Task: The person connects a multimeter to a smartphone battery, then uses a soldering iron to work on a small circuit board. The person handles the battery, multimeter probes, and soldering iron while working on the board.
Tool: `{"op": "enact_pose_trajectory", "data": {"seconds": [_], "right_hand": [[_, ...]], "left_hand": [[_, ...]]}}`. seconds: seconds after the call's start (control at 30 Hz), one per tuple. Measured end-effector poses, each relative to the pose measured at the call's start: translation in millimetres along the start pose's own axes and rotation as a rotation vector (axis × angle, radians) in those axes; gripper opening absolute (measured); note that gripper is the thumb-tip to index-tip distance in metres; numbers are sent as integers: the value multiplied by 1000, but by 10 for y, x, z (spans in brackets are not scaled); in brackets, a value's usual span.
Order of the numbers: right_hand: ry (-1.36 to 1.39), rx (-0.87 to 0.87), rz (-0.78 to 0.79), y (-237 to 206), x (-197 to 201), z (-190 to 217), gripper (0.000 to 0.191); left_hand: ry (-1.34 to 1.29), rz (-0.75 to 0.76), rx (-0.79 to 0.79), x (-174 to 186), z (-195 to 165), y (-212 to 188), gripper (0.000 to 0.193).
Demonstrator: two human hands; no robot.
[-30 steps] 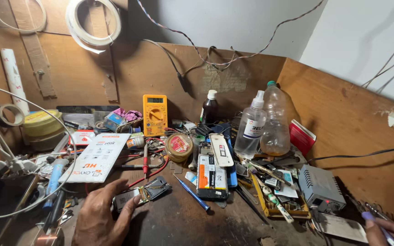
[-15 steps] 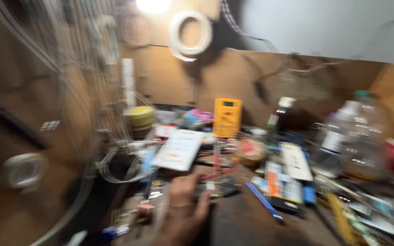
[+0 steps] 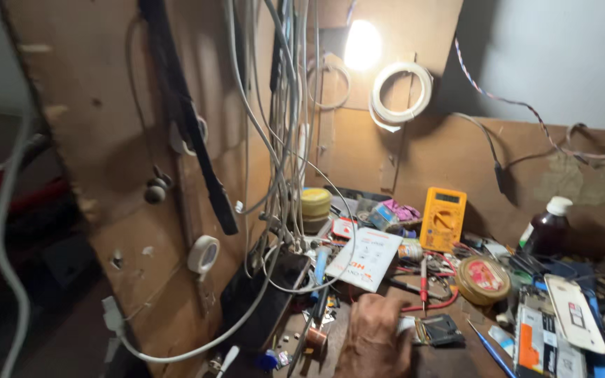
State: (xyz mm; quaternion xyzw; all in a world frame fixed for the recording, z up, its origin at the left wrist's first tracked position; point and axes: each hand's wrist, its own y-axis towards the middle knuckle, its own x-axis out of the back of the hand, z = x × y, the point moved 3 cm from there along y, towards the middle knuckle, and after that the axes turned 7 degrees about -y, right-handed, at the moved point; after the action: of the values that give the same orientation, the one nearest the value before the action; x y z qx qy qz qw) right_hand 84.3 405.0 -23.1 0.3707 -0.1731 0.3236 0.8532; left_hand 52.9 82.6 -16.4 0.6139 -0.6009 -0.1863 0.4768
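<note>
My left hand (image 3: 374, 337) lies low on the cluttered wooden bench (image 3: 456, 360), back upward and blurred. Its fingers reach toward a small dark electronic module (image 3: 440, 329) just to its right; whether they touch or grip it is unclear. A white printed card (image 3: 364, 257) lies just beyond the hand, and a red-handled screwdriver (image 3: 423, 276) stands out behind the module. My right hand is out of view.
A yellow multimeter (image 3: 442, 218) leans against the back board. A round tin (image 3: 483, 278), a dark bottle (image 3: 546, 229) and a white phone (image 3: 574, 311) sit to the right. Hanging cables (image 3: 281, 105), a tape roll (image 3: 204, 253) and a black box (image 3: 264, 301) crowd the left.
The view has swung left, bringing the side board and hanging cables in. My right hand has left the frame. My left hand stays by the dark module.
</note>
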Motion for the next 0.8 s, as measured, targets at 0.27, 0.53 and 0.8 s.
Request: {"op": "enact_pose_trajectory", "data": {"seconds": [0.27,0.53,0.8], "right_hand": [[204,103,195,33,-717,-113,45],[348,234,269,-434,-1494,-344,50],[88,431,2,-603,-1040,297,35]], "left_hand": [[-3,-15,-82,189,-216,335,35],[234,206,-61,-459,464,1017,9],[515,591,32,-1201,730,1479,48]]}}
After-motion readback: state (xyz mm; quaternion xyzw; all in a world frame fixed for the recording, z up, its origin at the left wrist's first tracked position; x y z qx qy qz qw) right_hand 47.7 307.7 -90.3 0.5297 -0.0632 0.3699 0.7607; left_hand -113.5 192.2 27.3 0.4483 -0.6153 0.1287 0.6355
